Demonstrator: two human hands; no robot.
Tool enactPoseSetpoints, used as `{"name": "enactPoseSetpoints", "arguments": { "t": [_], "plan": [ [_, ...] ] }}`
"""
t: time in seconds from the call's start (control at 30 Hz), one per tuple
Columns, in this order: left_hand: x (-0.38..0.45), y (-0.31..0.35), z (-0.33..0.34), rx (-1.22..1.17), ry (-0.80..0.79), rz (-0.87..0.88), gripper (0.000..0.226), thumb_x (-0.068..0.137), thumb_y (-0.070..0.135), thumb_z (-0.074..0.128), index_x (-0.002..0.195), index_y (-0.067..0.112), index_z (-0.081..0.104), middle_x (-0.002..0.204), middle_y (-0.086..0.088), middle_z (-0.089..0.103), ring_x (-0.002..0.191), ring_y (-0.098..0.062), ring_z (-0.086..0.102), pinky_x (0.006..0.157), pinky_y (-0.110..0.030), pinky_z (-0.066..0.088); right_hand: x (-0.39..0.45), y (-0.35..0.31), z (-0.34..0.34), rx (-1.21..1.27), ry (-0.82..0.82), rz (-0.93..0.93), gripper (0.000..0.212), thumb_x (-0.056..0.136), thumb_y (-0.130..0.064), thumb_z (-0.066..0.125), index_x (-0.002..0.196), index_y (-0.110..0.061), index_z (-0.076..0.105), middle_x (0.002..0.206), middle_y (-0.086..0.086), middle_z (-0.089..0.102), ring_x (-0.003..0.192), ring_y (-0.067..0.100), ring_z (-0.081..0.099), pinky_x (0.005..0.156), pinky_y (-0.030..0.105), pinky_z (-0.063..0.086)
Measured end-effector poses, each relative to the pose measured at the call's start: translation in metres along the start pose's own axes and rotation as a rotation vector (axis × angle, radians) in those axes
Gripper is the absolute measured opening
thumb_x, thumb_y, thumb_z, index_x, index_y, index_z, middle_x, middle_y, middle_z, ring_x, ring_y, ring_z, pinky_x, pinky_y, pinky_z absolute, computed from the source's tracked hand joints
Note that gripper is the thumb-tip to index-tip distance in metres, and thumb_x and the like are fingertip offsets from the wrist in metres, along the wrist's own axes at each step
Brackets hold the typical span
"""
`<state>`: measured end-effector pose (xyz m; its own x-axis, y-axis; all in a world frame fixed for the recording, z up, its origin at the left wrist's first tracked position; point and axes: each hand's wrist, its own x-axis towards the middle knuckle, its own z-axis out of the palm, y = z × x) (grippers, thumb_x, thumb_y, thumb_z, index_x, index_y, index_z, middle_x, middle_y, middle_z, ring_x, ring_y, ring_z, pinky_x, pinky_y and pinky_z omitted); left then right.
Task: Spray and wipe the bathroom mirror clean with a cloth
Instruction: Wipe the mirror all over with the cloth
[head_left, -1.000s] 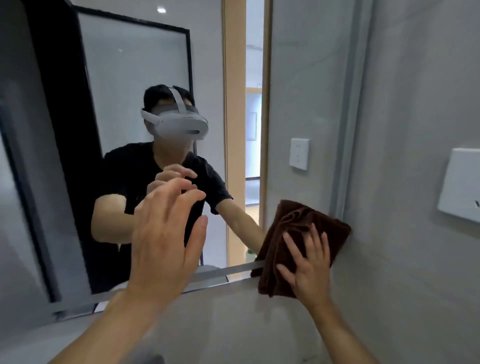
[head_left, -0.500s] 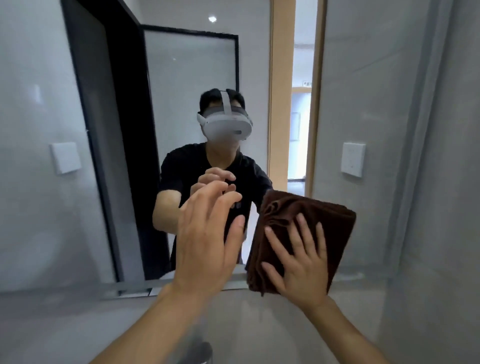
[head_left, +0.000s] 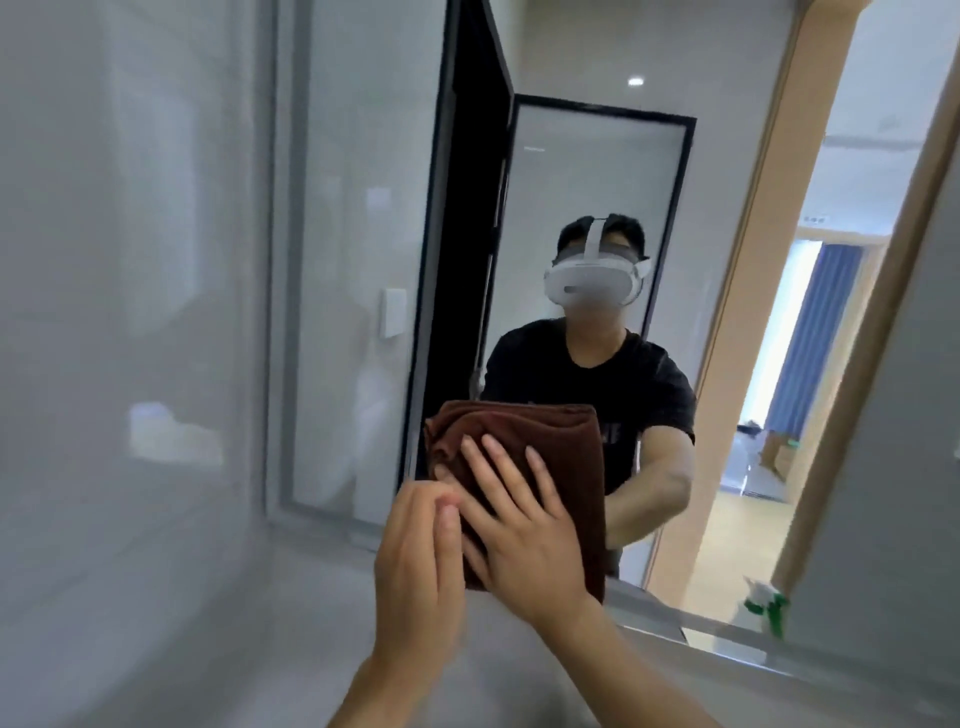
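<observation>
Head view: cloth (head_left: 550, 447) half under right hand (head_left: 524, 540).

soft even indoor light, a ceiling spot (head_left: 636, 81) reflected; left side motion-blurred, edges warped.

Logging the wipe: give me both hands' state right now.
Left hand: open, fingers straight, holding nothing.
Right hand: open, flat fingers pressing the brown cloth against the mirror.

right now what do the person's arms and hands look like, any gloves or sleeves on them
Both are bare: no gloves, rings or watch on the left hand or right hand, and no sleeves on the forearms. The bathroom mirror reflects short black T-shirt sleeves ending above the elbow.
</observation>
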<state>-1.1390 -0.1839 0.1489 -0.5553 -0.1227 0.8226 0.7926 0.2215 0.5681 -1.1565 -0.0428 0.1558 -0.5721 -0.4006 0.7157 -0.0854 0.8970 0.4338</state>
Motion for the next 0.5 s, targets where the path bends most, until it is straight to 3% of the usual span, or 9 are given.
{"name": "enactPoseSetpoints", "arguments": {
  "t": [0.13, 0.2, 0.3, 0.37, 0.5],
  "plan": [
    [-0.008, -0.021, -0.012, -0.134, 0.105, -0.224, 0.034, 0.101, 0.042, 0.028, 0.099, 0.028, 0.059, 0.091, 0.013, 0.065, 0.087, -0.012, 0.065, 0.073, -0.024, 0.05, 0.03, -0.022, -0.005, 0.123, -0.054, 0.0, 0.064, 0.098, -0.026, 0.044, 0.159, -0.017, 0.029, 0.168, 0.0, 0.021, 0.157, 0.016, 0.012, 0.125, 0.047, 0.014],
    [-0.009, -0.022, -0.007, -0.216, 0.094, -0.255, 0.037, 0.101, 0.04, 0.029, 0.107, 0.026, 0.062, 0.101, 0.012, 0.068, 0.095, -0.015, 0.067, 0.081, -0.027, 0.054, 0.032, -0.019, -0.009, 0.215, -0.059, 0.005, 0.067, 0.095, -0.019, 0.04, 0.16, -0.014, 0.024, 0.168, -0.002, 0.02, 0.157, 0.012, 0.012, 0.125, 0.043, 0.012],
    [-0.01, -0.019, 0.012, -0.275, 0.09, -0.284, 0.035, 0.102, 0.03, 0.033, 0.124, 0.025, 0.06, 0.118, 0.015, 0.066, 0.113, -0.011, 0.063, 0.096, -0.028, 0.052, 0.031, -0.008, -0.025, 0.55, -0.063, 0.046, 0.065, 0.096, -0.013, 0.03, 0.16, -0.018, 0.023, 0.165, -0.005, 0.026, 0.155, 0.004, 0.015, 0.127, 0.035, 0.012],
    [-0.009, -0.016, 0.03, -0.171, 0.121, -0.237, 0.039, 0.102, 0.023, 0.036, 0.137, 0.026, 0.053, 0.137, 0.015, 0.054, 0.13, -0.009, 0.051, 0.107, -0.03, 0.045, 0.032, 0.003, -0.042, 0.774, -0.098, 0.071, 0.065, 0.096, -0.013, 0.027, 0.16, -0.023, 0.022, 0.163, -0.004, 0.033, 0.152, 0.003, 0.023, 0.126, 0.029, 0.016],
    [-0.003, 0.004, 0.075, 0.183, 0.168, -0.234, 0.05, 0.099, 0.038, 0.044, 0.149, 0.037, 0.035, 0.157, 0.008, 0.032, 0.145, -0.015, 0.028, 0.119, -0.039, 0.026, 0.035, 0.029, -0.07, 0.944, -0.204, 0.086, 0.086, 0.085, 0.016, 0.038, 0.161, -0.02, 0.021, 0.158, -0.012, 0.039, 0.149, -0.004, 0.027, 0.122, 0.018, 0.022]
  ]
}}
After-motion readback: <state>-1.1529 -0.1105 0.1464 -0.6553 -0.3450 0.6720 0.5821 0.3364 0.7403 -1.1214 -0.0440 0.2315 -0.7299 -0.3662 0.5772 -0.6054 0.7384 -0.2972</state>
